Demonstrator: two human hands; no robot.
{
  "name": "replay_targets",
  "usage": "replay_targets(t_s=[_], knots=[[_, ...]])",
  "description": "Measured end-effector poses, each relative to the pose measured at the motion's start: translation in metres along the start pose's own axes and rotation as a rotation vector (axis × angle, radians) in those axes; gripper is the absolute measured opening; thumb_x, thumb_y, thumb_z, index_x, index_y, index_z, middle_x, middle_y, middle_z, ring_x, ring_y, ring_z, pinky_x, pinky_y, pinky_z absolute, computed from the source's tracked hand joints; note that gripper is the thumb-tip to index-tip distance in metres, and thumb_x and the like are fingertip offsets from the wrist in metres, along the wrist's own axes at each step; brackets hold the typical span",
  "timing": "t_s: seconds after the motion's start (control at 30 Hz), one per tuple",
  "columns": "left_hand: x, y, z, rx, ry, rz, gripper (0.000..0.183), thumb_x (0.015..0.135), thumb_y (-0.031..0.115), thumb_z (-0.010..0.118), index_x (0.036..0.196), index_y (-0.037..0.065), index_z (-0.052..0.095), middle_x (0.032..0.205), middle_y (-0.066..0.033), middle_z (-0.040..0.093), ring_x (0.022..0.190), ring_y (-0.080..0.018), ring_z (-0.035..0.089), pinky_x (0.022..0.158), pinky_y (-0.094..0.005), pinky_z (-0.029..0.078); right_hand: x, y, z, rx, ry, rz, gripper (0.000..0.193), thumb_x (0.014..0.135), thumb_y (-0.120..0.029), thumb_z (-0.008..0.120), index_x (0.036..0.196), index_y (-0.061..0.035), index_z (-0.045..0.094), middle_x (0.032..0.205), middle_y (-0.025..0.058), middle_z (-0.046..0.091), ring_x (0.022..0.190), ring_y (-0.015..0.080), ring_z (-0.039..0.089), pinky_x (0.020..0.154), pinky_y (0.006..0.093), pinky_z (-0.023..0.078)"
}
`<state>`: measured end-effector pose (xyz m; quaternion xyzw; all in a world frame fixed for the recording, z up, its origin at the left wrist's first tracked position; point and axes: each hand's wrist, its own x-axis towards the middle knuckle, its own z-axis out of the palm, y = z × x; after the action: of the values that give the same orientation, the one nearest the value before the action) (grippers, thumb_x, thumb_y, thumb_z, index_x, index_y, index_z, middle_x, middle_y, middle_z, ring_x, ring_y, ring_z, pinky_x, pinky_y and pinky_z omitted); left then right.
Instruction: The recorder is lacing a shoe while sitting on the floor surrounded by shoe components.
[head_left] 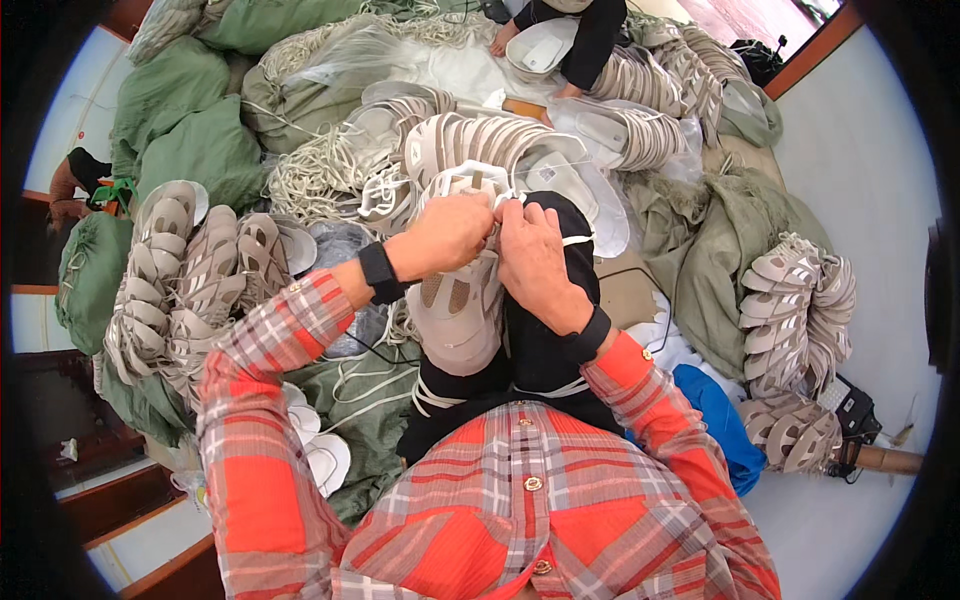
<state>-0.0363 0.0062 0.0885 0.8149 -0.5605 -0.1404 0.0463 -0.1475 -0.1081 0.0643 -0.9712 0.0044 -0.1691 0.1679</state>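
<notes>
A beige shoe upper (455, 318) lies across my knees, toe toward me, with a brown mesh patch on top. My left hand (450, 232) is closed in a fist over its collar end. Beside it my right hand (540, 258) is closed too, its thumb and fingers pinched together. A bit of white shoelace (507, 196) shows between the two hands, and both seem to grip it; the fingertips are partly hidden. Another white strand (577, 240) lies over my right knee. Just beyond my hands is a row of nested beige shoe uppers (480, 140).
Bundles of beige uppers stand at the left (205, 290) and right (800, 300). Green sacks (200, 140) and a heap of white laces (325, 175) lie at the far left. Another person's bare foot (505, 38) and dark trouser leg (597, 45) show at the top. A blue bag (715, 425) sits by my right arm.
</notes>
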Motion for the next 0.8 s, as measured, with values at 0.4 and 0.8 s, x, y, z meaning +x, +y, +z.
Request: replay_targets(t_s=[0.4,0.8], knots=[[-0.020,-0.055,-0.064,-1.071,-0.301,-0.500,0.003,0.080,0.007,0.054,0.082,0.004,0.055,0.078,-0.0050,0.059,0.073,-0.0200,0.057,0.063,-0.0332,0.047,0.001,0.018,-0.028,0.518,-0.184,-0.136,0.012,0.074,-0.014,0.068,0.069,-0.0041,0.062,0.077,0.0081,0.051,0.079,0.0261,0.049,0.071,0.0361,0.039],[-0.236,-0.260,-0.255,-1.874,0.849,0.936,0.030,0.088,0.009,0.029,0.099,-0.014,0.045,0.099,-0.0168,0.048,0.104,-0.0303,0.045,0.097,-0.0474,0.033,0.044,0.037,-0.049,1.090,-0.794,0.378,0.024,0.088,-0.017,0.058,0.104,0.0002,0.061,0.077,0.0117,0.064,0.059,0.0112,0.058,0.046,0.0248,0.045]])
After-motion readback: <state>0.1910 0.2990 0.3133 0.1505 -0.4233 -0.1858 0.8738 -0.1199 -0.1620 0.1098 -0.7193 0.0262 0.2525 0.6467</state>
